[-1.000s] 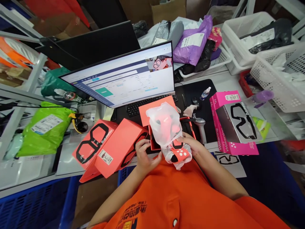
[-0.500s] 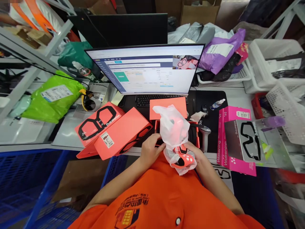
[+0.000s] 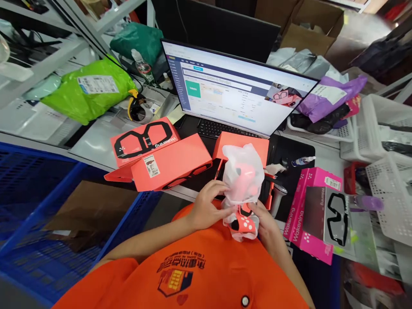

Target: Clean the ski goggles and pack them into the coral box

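Note:
A thin, cloudy white plastic bag (image 3: 242, 180) stands up in front of me, with a pink-coral item showing through. At its lower end a coral piece with white dots and black parts (image 3: 245, 224) shows, of a kind I cannot make out for certain. My left hand (image 3: 209, 207) grips the bag's left side with thumb and fingers. From the right, my right hand (image 3: 266, 219) has its fingers closed on the bag beside the dotted piece. Behind the bag is an open coral box (image 3: 270, 195), mostly hidden, its coral lid (image 3: 222, 143) behind it.
Two coral "Wakening" boxes (image 3: 174, 161) lie left. Pink boxes (image 3: 313, 214), a grey box (image 3: 336, 214) and a barcode scanner (image 3: 278, 198) are on the right. A monitor (image 3: 238, 86) and keyboard (image 3: 222, 128) stand behind. Blue crates (image 3: 106, 238) sit below the table's left edge.
My view has turned and tilted, so the table lies slanted. Both hands stay on the bag; my left fingers have moved up and further onto its side.

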The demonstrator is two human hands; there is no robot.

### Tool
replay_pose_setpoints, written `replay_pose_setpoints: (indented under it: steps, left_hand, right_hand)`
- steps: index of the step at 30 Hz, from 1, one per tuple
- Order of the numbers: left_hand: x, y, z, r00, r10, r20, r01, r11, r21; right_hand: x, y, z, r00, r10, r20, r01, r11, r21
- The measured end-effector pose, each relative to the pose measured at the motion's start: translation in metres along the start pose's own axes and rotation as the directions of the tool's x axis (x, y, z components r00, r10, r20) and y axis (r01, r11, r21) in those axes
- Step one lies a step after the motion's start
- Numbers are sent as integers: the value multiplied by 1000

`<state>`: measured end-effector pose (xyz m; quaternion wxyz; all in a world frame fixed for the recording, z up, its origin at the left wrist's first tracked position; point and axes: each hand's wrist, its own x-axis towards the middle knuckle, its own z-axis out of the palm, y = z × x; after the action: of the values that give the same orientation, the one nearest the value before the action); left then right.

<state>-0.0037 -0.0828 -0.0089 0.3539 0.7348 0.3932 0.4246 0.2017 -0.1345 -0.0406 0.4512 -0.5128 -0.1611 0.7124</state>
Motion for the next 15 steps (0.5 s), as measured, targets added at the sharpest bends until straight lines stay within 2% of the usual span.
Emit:
replay_pose_setpoints:
  steps: [3, 6, 8, 12, 15]
  left_hand:
    - [-4, 3, -3, 986, -159, 42, 159, 987, -6]
    - [-3, -1, -7, 965, -245, 93, 240, 969, 63]
    - [-3, -6, -7, 968, -237, 77, 232, 970, 70]
    - [-7, -18, -2, 991, -126, -41, 126, 992, 6]
    - [-7, -28, 3, 992, -76, -98, 83, 994, 68]
  right_hand:
    - [-3, -5, 11, 998, 16, -60, -15, 1000, 20]
    - [-3, -4, 17, 995, 22, -94, -19, 999, 33]
    - [-3, -2, 19, 993, 18, -118, -14, 999, 39]
    - [-5, -1, 25, 991, -34, -127, 41, 998, 54]
    - [-10, -2, 30, 994, -22, -109, 29, 997, 68]
